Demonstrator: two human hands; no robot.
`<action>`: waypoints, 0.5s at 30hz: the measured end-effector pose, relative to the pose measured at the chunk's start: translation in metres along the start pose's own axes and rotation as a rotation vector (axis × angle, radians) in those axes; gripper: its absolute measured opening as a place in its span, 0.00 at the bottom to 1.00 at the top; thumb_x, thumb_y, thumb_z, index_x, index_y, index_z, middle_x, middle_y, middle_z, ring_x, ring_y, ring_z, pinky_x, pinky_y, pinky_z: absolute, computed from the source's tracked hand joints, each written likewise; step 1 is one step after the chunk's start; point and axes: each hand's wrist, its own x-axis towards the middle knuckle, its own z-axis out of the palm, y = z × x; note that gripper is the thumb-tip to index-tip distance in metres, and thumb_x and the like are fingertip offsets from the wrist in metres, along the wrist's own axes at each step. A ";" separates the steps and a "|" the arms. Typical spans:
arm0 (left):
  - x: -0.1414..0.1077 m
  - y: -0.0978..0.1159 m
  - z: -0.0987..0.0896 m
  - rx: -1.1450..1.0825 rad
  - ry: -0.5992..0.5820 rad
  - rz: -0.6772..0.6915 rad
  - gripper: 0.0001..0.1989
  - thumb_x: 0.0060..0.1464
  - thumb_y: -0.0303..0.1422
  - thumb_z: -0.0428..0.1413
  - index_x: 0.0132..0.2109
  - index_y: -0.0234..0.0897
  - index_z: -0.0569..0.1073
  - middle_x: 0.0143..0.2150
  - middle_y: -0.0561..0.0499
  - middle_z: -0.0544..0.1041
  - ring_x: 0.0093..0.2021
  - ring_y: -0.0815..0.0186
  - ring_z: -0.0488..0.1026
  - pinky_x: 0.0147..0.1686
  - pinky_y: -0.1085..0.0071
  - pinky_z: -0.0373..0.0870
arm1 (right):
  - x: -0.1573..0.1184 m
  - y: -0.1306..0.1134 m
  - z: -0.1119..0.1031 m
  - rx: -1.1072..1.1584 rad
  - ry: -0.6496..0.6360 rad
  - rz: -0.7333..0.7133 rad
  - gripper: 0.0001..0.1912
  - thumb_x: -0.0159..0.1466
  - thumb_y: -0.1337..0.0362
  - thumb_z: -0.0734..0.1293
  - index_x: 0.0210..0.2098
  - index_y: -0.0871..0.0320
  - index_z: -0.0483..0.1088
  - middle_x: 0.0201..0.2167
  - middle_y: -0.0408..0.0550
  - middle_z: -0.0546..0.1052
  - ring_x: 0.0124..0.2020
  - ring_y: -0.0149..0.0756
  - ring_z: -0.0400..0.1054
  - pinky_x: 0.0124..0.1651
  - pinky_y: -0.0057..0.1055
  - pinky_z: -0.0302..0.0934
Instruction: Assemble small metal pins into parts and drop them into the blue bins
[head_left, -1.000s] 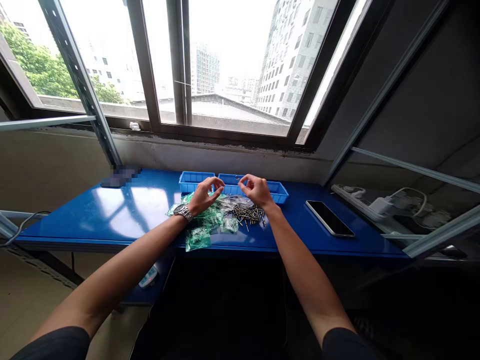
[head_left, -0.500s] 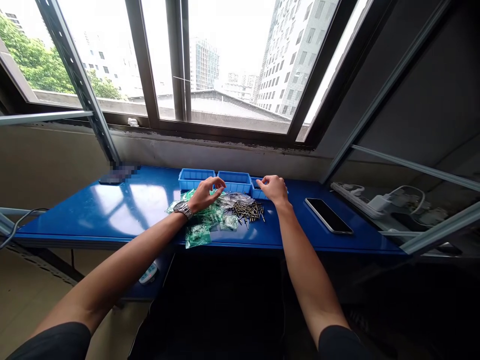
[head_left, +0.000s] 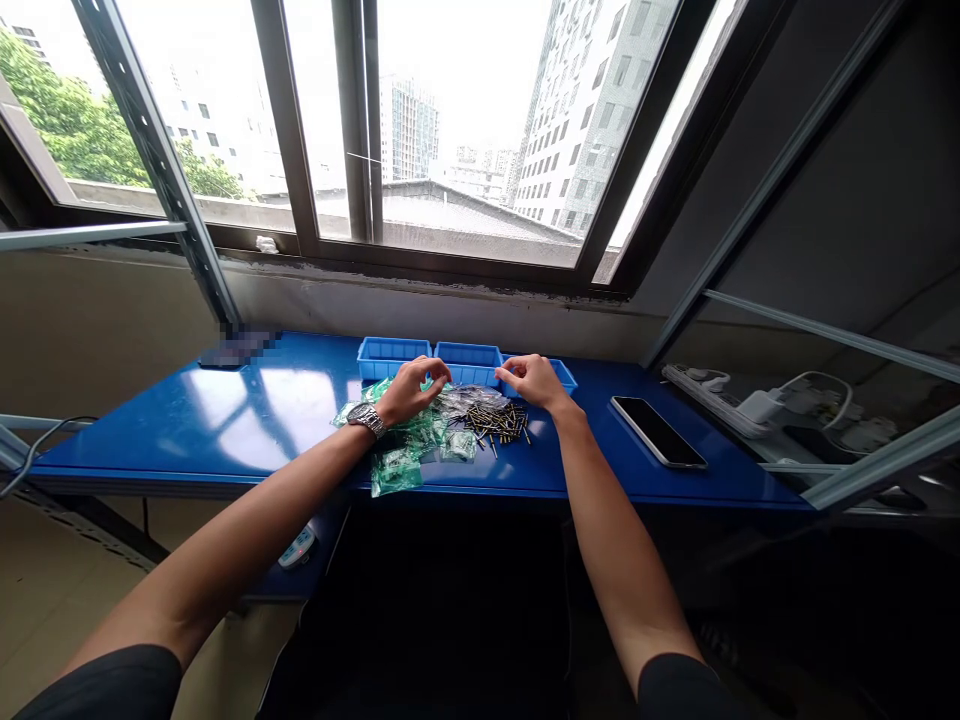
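1. The left hand [head_left: 411,390] has a silver watch [head_left: 366,421] on its wrist. Its fingers are curled, and the tips point down at the top of a heap of plastic bags [head_left: 401,440]. I cannot tell if they pinch anything.
2. The right hand [head_left: 536,382] is curled too. Its thumb and first finger are close together, just behind the far edge of a pile of small metal pins [head_left: 495,423]. I cannot tell if they hold a tiny pin.
3. The two hands are near each other, with a small gap between them.
4. The pins are dark with gold ends. They lie in a loose pile in front of the hands, nearer the right hand. The pile is longer from side to side, and the pins point all ways.
5. The bags are clear with a green tint. They lie by the left hand and reach up to the pins.
6. Three blue plastic bins [head_left: 469,365] stand in a row past the hands. The right hand hides part of the last one. I cannot see inside them.
7. All of this sits on a blue metal table [head_left: 225,420], with a black phone [head_left: 658,432] off to the right.
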 end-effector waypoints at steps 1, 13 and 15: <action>0.000 0.000 0.000 -0.001 -0.002 -0.002 0.09 0.66 0.32 0.54 0.40 0.37 0.78 0.37 0.48 0.80 0.37 0.63 0.71 0.36 0.66 0.66 | -0.001 -0.001 0.000 0.005 -0.006 0.006 0.20 0.63 0.49 0.68 0.32 0.60 0.81 0.19 0.45 0.70 0.22 0.33 0.60 0.28 0.31 0.51; 0.000 0.001 -0.002 0.013 -0.006 -0.010 0.08 0.65 0.31 0.54 0.39 0.37 0.78 0.35 0.48 0.79 0.37 0.63 0.70 0.37 0.66 0.66 | -0.021 0.011 -0.010 -0.106 -0.053 0.032 0.22 0.66 0.50 0.65 0.35 0.60 0.84 0.22 0.50 0.75 0.25 0.36 0.66 0.30 0.32 0.55; 0.000 0.000 -0.001 0.013 -0.008 -0.003 0.08 0.65 0.31 0.54 0.39 0.37 0.78 0.35 0.48 0.79 0.36 0.63 0.70 0.36 0.66 0.66 | -0.032 0.022 -0.013 -0.159 -0.065 0.060 0.21 0.66 0.50 0.66 0.36 0.60 0.84 0.24 0.50 0.77 0.27 0.37 0.68 0.30 0.32 0.56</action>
